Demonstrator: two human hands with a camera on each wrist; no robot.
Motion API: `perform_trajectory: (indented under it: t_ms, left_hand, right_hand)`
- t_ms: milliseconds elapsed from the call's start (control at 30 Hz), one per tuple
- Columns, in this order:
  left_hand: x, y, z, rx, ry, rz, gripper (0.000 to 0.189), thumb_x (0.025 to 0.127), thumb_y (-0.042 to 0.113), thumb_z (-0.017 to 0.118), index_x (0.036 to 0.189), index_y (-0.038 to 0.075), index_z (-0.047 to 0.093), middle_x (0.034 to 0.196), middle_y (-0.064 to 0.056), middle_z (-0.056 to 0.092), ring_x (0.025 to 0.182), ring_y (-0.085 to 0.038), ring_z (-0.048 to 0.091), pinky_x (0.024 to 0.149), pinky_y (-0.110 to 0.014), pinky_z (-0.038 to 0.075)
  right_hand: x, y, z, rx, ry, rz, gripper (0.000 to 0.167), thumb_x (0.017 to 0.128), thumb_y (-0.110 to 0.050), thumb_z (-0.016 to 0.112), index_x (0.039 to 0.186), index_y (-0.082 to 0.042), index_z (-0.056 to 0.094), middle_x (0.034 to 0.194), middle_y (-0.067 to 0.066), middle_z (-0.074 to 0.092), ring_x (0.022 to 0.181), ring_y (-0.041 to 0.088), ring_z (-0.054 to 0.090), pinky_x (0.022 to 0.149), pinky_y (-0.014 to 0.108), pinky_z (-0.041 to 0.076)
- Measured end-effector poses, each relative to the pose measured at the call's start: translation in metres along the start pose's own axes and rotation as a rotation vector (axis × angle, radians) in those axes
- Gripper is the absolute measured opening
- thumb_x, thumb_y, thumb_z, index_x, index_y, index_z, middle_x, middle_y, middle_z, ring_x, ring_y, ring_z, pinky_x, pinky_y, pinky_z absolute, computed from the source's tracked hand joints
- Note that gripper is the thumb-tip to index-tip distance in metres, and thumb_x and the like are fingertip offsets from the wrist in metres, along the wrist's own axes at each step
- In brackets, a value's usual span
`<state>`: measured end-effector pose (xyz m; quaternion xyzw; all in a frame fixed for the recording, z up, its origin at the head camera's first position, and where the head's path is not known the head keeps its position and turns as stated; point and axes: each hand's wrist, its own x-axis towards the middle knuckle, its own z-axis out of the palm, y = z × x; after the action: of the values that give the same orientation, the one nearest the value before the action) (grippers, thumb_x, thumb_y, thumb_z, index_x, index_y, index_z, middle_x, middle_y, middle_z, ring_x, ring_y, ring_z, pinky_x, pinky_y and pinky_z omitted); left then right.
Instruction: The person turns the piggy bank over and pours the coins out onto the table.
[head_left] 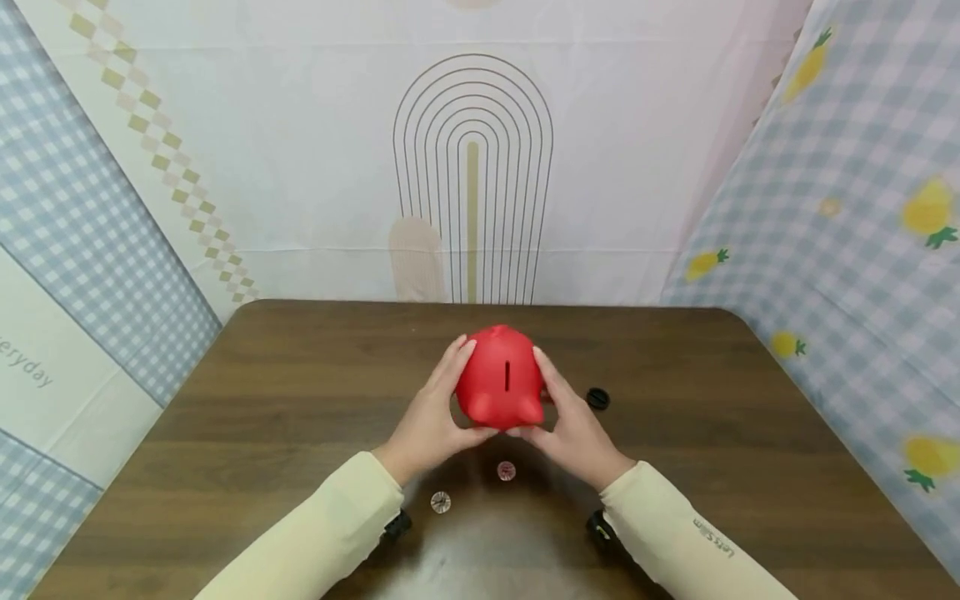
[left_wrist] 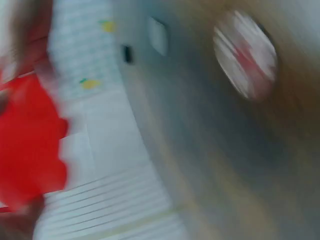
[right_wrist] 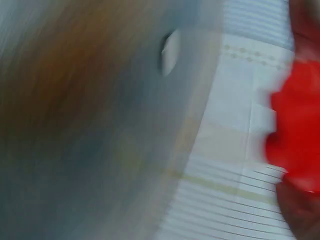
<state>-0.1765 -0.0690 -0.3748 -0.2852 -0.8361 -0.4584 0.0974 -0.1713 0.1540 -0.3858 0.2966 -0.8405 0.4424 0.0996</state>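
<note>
Hands cup the red piggy bank (head_left: 501,377) above the worktop (head_left: 300,392), my left hand (head_left: 433,417) and right hand (head_left: 572,425) with fingers curled round it; next I judge comes a steady hold.

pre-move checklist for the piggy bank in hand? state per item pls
1. Both hands on the piggy bank: ok. Left hand and right hand grip its sides.
2. Slot visible and facing the head camera: ok.
3. Bank off the table: cannot tell; it looks lifted, but its underside is hidden.
4. Coins within reach: ok. One coin and another lie just below the hands.
5. Black cap apart from the bank: ok, it lies on the table beside the right hand.
6. Wrist views usable: not ok, both are badly blurred.
</note>
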Motion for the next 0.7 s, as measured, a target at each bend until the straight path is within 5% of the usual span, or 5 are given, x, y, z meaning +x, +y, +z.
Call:
perform_trajectory:
  t_ms: [100, 233, 300, 500, 700]
  left_hand:
    - [0.0004, 0.0000, -0.0011, 0.051, 0.054, 0.070, 0.097, 0.069, 0.013, 0.086, 0.148, 0.007, 0.031, 0.152, -0.014, 0.033, 0.127, -0.033, 0.047, 0.091, -0.043, 0.052]
    - [0.0021, 0.0001, -0.0021, -0.154, -0.039, -0.250, 0.093, 0.072, 0.022, 0.084, 0.149, 0.015, 0.032, 0.137, -0.006, 0.050, 0.113, -0.026, 0.055, 0.083, -0.038, 0.056]
    - [0.0010, -0.0004, -0.0022, -0.212, -0.044, -0.326, 0.093, 0.072, 0.022, 0.083, 0.150, 0.017, 0.031, 0.132, -0.003, 0.054, 0.108, -0.023, 0.057, 0.079, -0.036, 0.056]
    - [-0.0005, 0.0002, -0.0034, -0.016, 0.095, 0.024, 0.097, 0.070, 0.017, 0.086, 0.150, 0.007, 0.030, 0.149, -0.013, 0.039, 0.122, -0.030, 0.052, 0.089, -0.040, 0.054]
    - [0.0052, 0.0045, -0.0066, -0.253, -0.013, -0.355, 0.088, 0.075, 0.025, 0.082, 0.149, 0.021, 0.034, 0.131, -0.003, 0.056, 0.109, -0.025, 0.058, 0.080, -0.037, 0.056]
  right_hand:
    - [0.0020, 0.0003, -0.0002, -0.064, 0.060, -0.085, 0.103, 0.072, -0.006, 0.084, 0.153, -0.005, 0.020, 0.145, 0.017, 0.042, 0.118, 0.030, 0.054, 0.088, 0.041, 0.054]
    - [0.0017, -0.0014, 0.0011, 0.114, -0.030, 0.186, 0.091, 0.079, -0.021, 0.080, 0.152, -0.014, 0.027, 0.139, 0.011, 0.050, 0.108, 0.024, 0.061, 0.086, 0.035, 0.055]
    - [0.0008, -0.0025, 0.0019, 0.146, -0.037, 0.238, 0.087, 0.080, -0.024, 0.079, 0.152, -0.016, 0.029, 0.138, 0.010, 0.052, 0.107, 0.023, 0.062, 0.085, 0.035, 0.055]
    - [0.0058, -0.0033, 0.0000, 0.014, 0.073, -0.072, 0.098, 0.075, -0.012, 0.082, 0.153, -0.008, 0.024, 0.142, 0.015, 0.046, 0.115, 0.028, 0.056, 0.087, 0.041, 0.054]
    - [0.0094, -0.0071, -0.0001, 0.151, -0.021, 0.275, 0.083, 0.084, -0.028, 0.075, 0.152, -0.015, 0.029, 0.138, 0.013, 0.053, 0.108, 0.027, 0.063, 0.087, 0.038, 0.054]
